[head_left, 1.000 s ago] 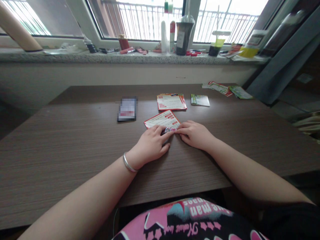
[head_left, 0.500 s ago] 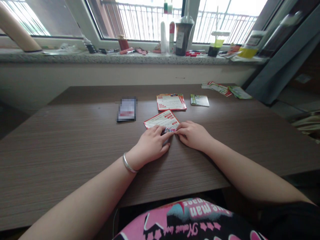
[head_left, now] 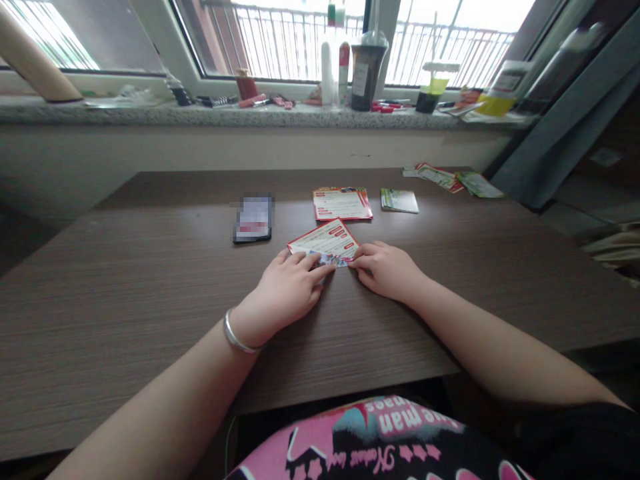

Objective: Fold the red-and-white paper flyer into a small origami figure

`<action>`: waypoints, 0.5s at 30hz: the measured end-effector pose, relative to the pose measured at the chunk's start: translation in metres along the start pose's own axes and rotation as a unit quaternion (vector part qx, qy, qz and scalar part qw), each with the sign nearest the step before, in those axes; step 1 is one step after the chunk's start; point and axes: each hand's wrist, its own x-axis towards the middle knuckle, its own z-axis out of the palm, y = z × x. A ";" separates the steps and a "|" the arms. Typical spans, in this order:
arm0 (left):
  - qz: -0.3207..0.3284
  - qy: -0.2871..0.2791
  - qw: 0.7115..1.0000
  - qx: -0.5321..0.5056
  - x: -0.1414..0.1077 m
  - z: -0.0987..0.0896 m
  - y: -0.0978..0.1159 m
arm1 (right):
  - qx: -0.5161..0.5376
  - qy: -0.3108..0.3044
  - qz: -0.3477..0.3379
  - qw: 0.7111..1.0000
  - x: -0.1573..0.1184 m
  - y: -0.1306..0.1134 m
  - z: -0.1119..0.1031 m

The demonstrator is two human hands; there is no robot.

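A red-edged printed card lies at a slant on the brown table, its near edge folded over into a narrow coloured strip. My left hand, with a silver bangle at the wrist, lies on the left part of that fold, fingers spread and pressing down. At the card's right corner, my right hand pinches the end of the fold between thumb and fingers. Just beyond, a stack of similar red-edged cards lies flat, almost touching the far corner of the slanted one.
A phone with a blurred screen lies to the left. Small green-edged cards sit right of the stack, and several loose cards are at the far right. Bottles, cups and pens line the stone windowsill behind the table.
My left hand has slid left along the fold, baring more of the coloured strip. My right hand stays at the right corner, and the card has hardly moved.
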 end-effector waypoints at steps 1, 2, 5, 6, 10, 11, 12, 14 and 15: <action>-0.002 -0.007 1.000 0.003 -0.001 -0.002 -0.002 | 0.002 0.001 0.001 1.000 0.000 0.000 0.000; -0.005 -0.015 1.000 0.006 -0.003 -0.003 -0.004 | 0.004 0.002 0.002 1.000 0.000 0.000 0.000; -0.019 -0.040 0.999 0.009 -0.005 -0.007 -0.011 | 0.004 0.006 0.003 1.000 -0.001 0.001 0.001; -0.023 -0.048 0.999 0.007 -0.005 -0.007 -0.013 | 0.004 0.006 0.004 1.000 -0.001 0.001 0.001; -0.033 -0.070 0.997 -0.006 -0.005 -0.009 -0.018 | 0.008 0.006 0.006 1.000 -0.001 0.002 0.001; -0.034 -0.074 0.997 -0.010 -0.005 -0.010 -0.019 | 0.010 0.006 0.005 1.000 -0.001 0.002 0.001; -0.034 -0.077 0.996 -0.015 -0.005 -0.011 -0.020 | 0.012 0.006 0.004 1.000 -0.001 0.002 0.001; -0.032 -0.083 0.996 -0.023 -0.005 -0.012 -0.021 | 0.014 0.007 0.003 1.000 -0.002 0.002 0.002; -0.031 -0.085 0.996 -0.026 -0.005 -0.013 -0.022 | 0.015 0.009 0.002 1.000 -0.002 0.003 0.002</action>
